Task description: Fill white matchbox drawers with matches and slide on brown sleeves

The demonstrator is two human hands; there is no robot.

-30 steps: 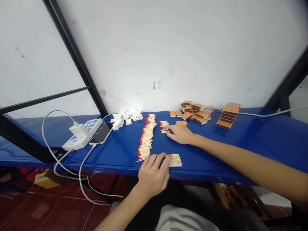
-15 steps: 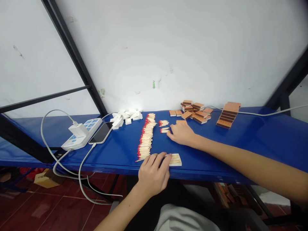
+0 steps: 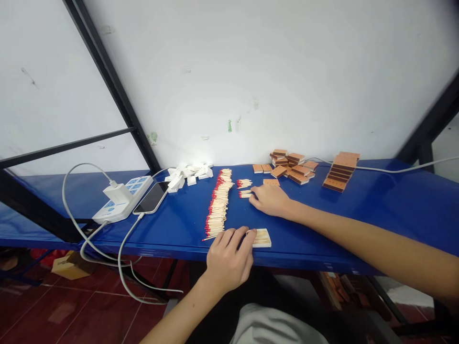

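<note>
Near the front edge of the blue table, my left hand [image 3: 228, 253] grips the left end of a white matchbox tray [image 3: 264, 238] with matches lying in it. The fingers hide that end of the tray. Farther in, my right hand [image 3: 269, 200] has its thumb and fingertips closed at the plain ends of a small group of red-tipped matches [image 3: 245, 194]. Just beyond lies another small group of matches [image 3: 245, 183]. A long row of matches [image 3: 217, 205] runs front to back, left of both hands. Behind my right hand lies a brown matchbox sleeve [image 3: 271, 182].
Several brown matchboxes [image 3: 292, 167] are piled at the back, and a fanned stack of sleeves [image 3: 341, 172] stands to their right. White trays [image 3: 188, 174] are heaped at back left, beside a phone [image 3: 152, 197] and a power strip [image 3: 124, 203] with cables.
My right hand has shifted very slightly, and a little more of the brown sleeve behind it shows. My left hand stays on the tray.
</note>
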